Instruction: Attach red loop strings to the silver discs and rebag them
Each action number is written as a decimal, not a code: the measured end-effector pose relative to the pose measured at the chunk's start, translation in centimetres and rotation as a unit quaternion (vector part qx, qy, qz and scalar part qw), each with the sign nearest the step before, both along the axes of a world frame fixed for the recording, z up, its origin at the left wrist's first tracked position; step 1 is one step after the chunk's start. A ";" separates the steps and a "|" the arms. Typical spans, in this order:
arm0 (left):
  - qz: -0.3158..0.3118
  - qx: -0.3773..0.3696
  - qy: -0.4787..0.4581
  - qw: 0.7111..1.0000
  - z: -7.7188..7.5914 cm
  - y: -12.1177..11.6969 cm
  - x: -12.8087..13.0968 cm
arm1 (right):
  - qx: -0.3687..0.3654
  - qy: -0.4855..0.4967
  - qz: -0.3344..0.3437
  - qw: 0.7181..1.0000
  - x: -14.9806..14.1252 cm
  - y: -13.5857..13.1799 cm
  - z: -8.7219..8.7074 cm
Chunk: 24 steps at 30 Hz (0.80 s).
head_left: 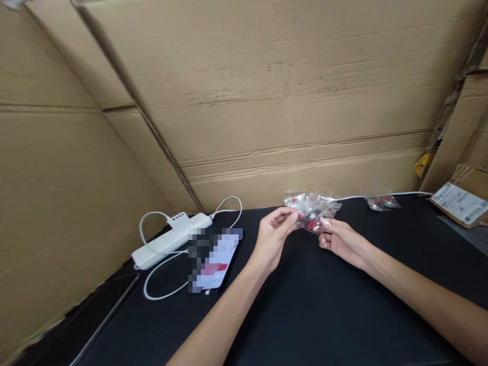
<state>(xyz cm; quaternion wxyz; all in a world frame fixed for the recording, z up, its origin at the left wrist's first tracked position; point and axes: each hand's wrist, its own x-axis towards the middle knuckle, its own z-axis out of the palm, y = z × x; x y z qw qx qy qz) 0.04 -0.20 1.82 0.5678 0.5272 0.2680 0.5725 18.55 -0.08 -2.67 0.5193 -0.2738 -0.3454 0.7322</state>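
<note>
Between my two hands is a small clear plastic bag [313,218] with a dark round item and a red piece inside; the exact kind of item is too small to tell. My left hand [275,234] pinches the bag's left side between thumb and fingers. On its right edge, my right hand [341,240] has thumb and forefinger closed, the other fingers curled beneath. Just behind the held bag lie more clear plastic bags [301,200] with bits of red in them, near the cardboard wall.
A white power strip [163,246] with a plugged charger and looping white cables lies left, beside a lit phone [219,262]. Two small bags [382,202] sit at back right, near a labelled cardboard package [463,201]. Cardboard walls [274,101] enclose the black table [305,315].
</note>
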 end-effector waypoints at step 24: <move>0.066 0.049 0.186 0.979 -1.4 1.2 -0.4 | 0.057 -0.176 -0.012 0.983 -0.3 -0.5 1.0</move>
